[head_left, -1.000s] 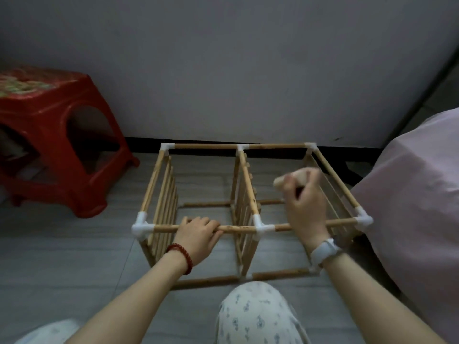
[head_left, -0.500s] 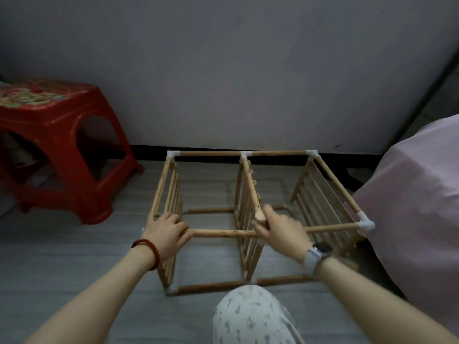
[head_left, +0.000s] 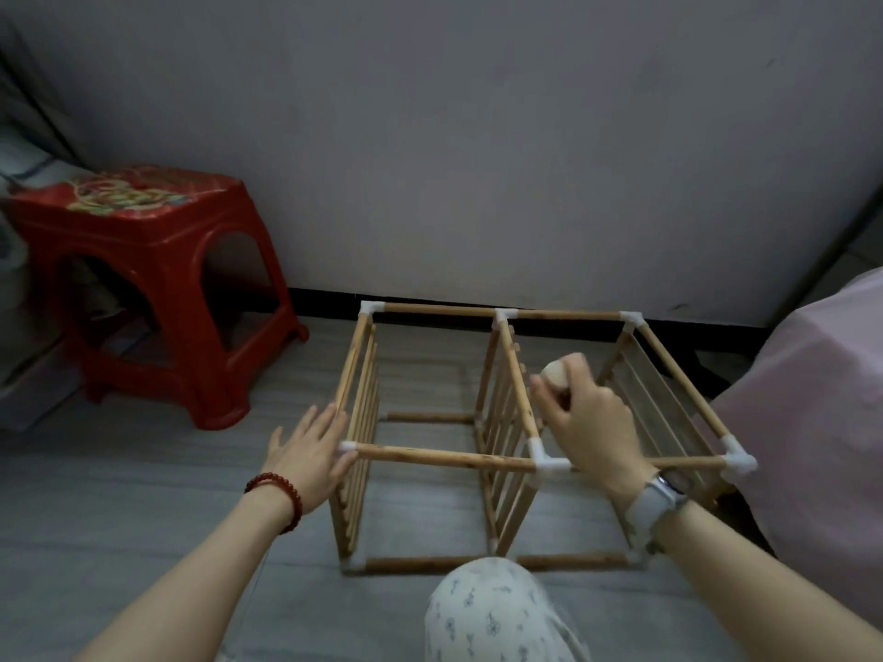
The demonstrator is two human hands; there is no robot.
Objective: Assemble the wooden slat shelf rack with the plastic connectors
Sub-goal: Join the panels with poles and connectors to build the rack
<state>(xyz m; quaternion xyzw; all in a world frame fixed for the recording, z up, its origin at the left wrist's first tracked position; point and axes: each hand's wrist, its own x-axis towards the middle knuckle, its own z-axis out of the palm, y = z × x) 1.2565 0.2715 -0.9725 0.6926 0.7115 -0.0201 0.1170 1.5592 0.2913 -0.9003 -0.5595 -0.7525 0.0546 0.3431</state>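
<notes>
- Red plastic stool (head_left: 157, 260) stands far left by the wall, well apart from the work; we leave it out of this.
- Our left hand (head_left: 308, 453) lies flat, fingers (head_left: 325, 422) straight and released, against the left slat panel beside the near-left connector (head_left: 347, 446). We judge it best to press there firmly, so the rack (head_left: 501, 422) on the floor does not slide when struck.
- Front rail (head_left: 439, 456) runs from that corner to the middle connector (head_left: 542, 453), which looks like the joint being seated.
- Our right hand (head_left: 587, 422) hovers just behind that joint, fingers clenched around a pale wooden mallet head (head_left: 554, 373); the handle is hidden in the fist.
- We would strike straight down on the plastic, not the rail, with short taps, and check the gap at each socket.
- Near-right connector (head_left: 738, 458) sits close to the pink bedding (head_left: 812, 398); we would tap it next if the rail shows play.
</notes>
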